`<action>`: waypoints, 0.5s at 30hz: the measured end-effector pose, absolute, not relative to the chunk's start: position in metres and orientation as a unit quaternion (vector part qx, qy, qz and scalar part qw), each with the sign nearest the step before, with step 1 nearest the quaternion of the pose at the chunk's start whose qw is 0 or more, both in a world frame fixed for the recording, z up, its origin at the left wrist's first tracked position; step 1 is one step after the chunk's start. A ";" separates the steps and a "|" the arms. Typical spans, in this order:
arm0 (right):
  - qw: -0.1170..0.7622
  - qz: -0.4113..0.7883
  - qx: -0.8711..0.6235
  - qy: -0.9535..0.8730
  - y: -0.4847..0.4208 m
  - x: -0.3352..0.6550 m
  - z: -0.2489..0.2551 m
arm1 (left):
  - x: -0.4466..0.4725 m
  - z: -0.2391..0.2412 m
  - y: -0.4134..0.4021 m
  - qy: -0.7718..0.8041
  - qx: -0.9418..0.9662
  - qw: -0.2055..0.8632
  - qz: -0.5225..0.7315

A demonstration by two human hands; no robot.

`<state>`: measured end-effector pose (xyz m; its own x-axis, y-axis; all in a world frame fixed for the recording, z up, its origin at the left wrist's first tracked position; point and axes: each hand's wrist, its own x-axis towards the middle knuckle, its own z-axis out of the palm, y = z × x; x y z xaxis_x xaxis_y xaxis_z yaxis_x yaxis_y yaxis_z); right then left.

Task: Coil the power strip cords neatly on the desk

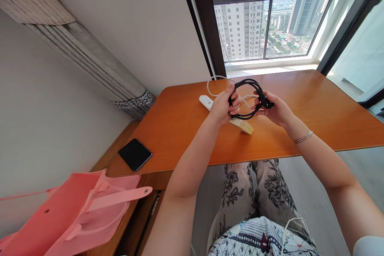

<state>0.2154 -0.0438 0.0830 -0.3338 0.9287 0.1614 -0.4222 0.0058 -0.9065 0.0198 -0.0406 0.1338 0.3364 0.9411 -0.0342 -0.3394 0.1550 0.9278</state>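
Note:
A coiled black power cable [247, 82] is held above the table between my two hands. My left hand [225, 103] is closed round the left side of the loops. On the right side, my right hand [273, 108] grips the coil close to its black plug [267, 103]. Under my left hand a white power strip [243, 125] lies on the tabletop, its middle hidden by the hand. From behind it a white cord [211, 84] curves up and around, passing behind the coil.
The brown wooden table [180, 128] stands against a window [270, 28]. A black phone [135, 155] lies at its left end. An open pink bag [87, 208] sits on a lower wooden surface at the left. A gathered curtain [99, 64] hangs by the wall.

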 end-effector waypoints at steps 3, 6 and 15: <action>0.511 0.667 -0.279 -0.465 -0.050 0.208 0.081 | 0.018 0.130 -0.041 0.364 0.478 0.640 0.479; 0.503 0.678 -0.299 -0.444 -0.058 0.200 0.078 | 0.013 0.123 -0.044 0.408 0.511 0.579 0.487; 0.443 0.730 -0.348 -0.387 -0.076 0.166 0.050 | -0.039 0.084 -0.043 0.502 0.628 0.451 0.386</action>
